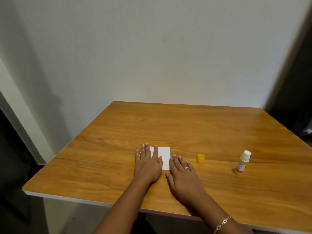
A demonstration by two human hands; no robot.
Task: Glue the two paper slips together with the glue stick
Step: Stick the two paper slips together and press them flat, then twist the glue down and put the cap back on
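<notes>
White paper (164, 156) lies flat on the wooden table (185, 125); I cannot tell two slips apart in it. My left hand (147, 163) rests palm down on its left part, fingers spread. My right hand (183, 176) lies flat beside the paper's right lower edge, fingertips touching it, a ring on one finger. The glue stick (243, 163) stands upright far to the right, uncapped, white tip up, yellow base down. Its yellow cap (200, 157) sits on the table between my right hand and the stick.
The table stands against a pale wall (152, 48). Its left edge and near edge drop off to a dark floor. A dark area lies beyond the right corner.
</notes>
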